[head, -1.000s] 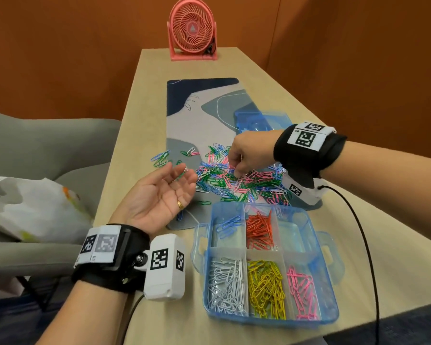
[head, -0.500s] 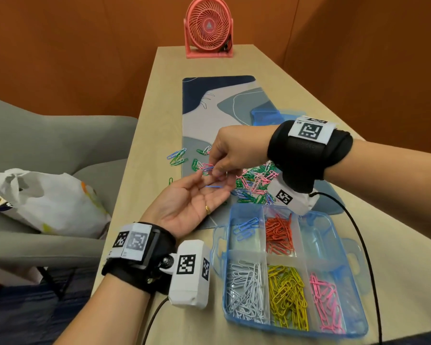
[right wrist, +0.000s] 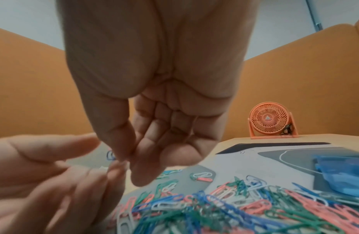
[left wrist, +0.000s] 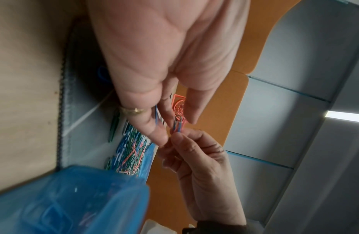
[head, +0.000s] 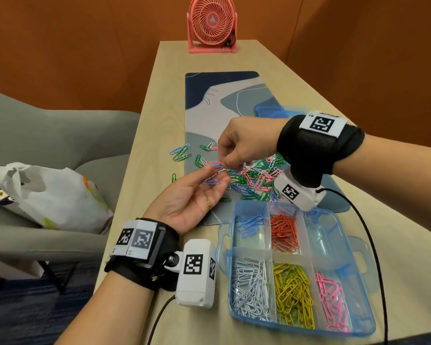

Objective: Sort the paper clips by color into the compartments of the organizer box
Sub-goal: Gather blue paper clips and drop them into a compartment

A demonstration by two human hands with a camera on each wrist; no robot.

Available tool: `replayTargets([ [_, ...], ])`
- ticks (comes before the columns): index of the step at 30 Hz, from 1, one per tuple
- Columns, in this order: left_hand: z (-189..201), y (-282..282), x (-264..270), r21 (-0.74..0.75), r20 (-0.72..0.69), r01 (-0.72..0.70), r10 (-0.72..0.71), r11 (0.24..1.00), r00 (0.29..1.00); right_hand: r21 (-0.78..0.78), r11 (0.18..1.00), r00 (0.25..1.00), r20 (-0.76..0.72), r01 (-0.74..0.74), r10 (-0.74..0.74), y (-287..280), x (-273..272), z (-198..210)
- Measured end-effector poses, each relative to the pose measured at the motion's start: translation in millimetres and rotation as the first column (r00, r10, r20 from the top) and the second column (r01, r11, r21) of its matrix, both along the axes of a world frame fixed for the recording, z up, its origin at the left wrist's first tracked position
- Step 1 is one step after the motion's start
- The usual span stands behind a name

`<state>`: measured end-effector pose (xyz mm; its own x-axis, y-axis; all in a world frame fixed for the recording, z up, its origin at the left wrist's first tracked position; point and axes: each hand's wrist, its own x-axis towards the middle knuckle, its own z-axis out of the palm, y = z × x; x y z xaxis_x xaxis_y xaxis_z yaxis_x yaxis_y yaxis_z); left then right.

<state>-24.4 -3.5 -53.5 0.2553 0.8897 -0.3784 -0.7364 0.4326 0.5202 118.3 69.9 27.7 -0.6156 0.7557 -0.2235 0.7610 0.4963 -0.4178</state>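
Passing blue paper clips (head: 210, 181) from pinching right hand (head: 244, 143) into left hand (head: 189, 197), cupped palm-up with relaxed fingers as a tray, above mixed pile (head: 254, 178) just far of organizer box (head: 358, 317), likely batching.

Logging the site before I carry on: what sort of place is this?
Probably an office or meeting nook, not a workshop. A long pale wooden table stands against orange panelled walls, with a grey upholstered armchair beside it and a small coral desk fan at the far end.
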Motion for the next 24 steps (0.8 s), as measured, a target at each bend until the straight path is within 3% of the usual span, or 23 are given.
replayTargets([
  [7,-3.4,3.2,-1.0,-0.007,-0.068,-0.109,0.108,0.994,0.992,-0.051,0.997,0.999,-0.004,-0.054,0.054,-1.0,-7.8,-2.3],
  [13,-0.5,-1.9,2.4,0.068,-0.117,-0.051,0.059,0.996,0.991,-0.125,0.990,0.996,-0.052,-0.072,0.066,0.4,-11.0,1.2],
  [18,0.0,-1.8,1.7,0.032,-0.110,-0.059,0.063,0.998,0.992,-0.111,0.993,0.997,-0.074,-0.026,0.018,2.9,-9.7,2.9],
  [24,0.1,-1.0,0.0,0.003,-0.127,-0.066,0.066,0.998,0.990,0.053,0.999,0.989,0.151,-0.010,0.002,16.4,13.4,2.3],
])
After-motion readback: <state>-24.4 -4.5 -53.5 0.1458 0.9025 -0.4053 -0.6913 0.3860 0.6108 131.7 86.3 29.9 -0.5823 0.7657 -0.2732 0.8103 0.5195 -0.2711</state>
